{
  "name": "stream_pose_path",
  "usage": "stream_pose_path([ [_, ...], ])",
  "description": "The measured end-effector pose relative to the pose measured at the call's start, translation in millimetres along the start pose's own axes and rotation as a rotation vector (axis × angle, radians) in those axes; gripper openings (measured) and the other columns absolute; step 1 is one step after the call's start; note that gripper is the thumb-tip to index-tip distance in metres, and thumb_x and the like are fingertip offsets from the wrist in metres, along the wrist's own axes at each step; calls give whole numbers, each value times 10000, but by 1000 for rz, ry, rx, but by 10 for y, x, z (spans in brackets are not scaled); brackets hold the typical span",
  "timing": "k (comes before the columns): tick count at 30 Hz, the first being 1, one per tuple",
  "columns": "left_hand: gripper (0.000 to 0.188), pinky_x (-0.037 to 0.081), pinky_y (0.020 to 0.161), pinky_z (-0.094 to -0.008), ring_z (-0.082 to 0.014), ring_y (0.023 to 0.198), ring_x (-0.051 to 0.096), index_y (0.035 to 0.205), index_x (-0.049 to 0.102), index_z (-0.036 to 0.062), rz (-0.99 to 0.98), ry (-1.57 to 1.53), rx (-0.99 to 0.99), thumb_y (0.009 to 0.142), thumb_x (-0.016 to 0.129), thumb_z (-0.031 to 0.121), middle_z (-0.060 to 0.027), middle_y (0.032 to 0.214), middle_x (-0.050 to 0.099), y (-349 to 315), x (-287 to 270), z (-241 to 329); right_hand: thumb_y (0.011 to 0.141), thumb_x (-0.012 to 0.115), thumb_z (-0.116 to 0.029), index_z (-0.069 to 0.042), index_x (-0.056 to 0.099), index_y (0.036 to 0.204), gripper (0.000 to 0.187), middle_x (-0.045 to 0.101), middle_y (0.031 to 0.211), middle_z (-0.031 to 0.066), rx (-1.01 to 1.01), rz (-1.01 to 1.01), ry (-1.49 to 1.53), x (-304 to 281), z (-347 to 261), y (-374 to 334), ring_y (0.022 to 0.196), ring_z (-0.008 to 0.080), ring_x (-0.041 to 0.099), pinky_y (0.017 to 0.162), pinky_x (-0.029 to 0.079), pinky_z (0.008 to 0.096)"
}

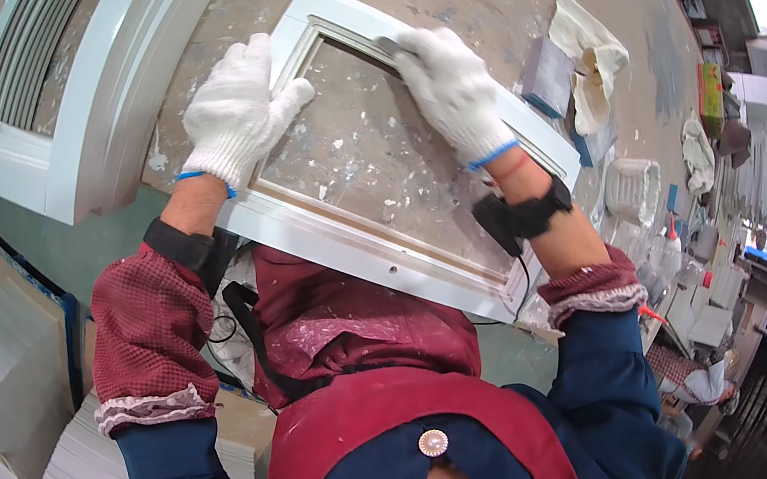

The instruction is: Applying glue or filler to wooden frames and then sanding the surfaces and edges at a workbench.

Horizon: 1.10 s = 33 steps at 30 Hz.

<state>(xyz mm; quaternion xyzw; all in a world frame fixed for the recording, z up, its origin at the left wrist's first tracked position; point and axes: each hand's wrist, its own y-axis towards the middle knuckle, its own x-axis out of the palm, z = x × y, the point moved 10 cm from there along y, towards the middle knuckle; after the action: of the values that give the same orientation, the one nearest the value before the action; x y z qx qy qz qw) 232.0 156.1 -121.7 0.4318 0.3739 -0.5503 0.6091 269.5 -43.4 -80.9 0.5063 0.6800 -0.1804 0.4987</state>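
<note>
A white rectangular frame (350, 248) with stepped inner edges and an open middle lies at a slant on a paint-specked table in front of me. My left hand (235, 112), in a white knitted glove, rests on the frame's left side, its thumb spread away from the fingers across the inner edge. On the far right side, my right hand (449, 86), gloved alike, curls its fingers round a small dark grey piece (388, 46) against the frame's inner edge. The glove hides most of that piece, so its kind does not show.
White louvred frames (39, 180) are stacked at the far left. Right of the frame lie a greyish block (547, 75) and a crumpled cream cloth (591, 52). Bottles (688, 270) and a clear plastic container (634, 189) stand farther right. Another person (696, 377) is at the lower right.
</note>
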Motion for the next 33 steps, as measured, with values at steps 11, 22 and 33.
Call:
stream_pose_path([
  [11,524,509,850,-464,-356,1009,623,1166,540,60,-88,-45,-50,955,559,539,-183,1076,598,-8,49,-54,980,555,-88,8,623,1259,303,664,1230,125,518,165,220,-1276,1183,-1338,1133,198,620,1002,464,311],
  [22,438,485,986,-379,-309,1137,628,1241,632,10,67,-583,-18,1040,478,367,-182,1217,661,-238,-60,-567,996,559,-181,-9,449,1459,507,492,1445,198,693,43,-504,-1754,1646,-2756,1306,291,506,1102,395,385],
  [33,477,477,963,-331,-228,1084,611,1333,566,-48,-48,-497,-239,958,646,237,-162,1205,633,-1296,-420,-468,934,582,-63,24,551,1350,427,634,1207,234,615,128,34,-1110,788,-3096,1131,359,617,1006,477,400],
])
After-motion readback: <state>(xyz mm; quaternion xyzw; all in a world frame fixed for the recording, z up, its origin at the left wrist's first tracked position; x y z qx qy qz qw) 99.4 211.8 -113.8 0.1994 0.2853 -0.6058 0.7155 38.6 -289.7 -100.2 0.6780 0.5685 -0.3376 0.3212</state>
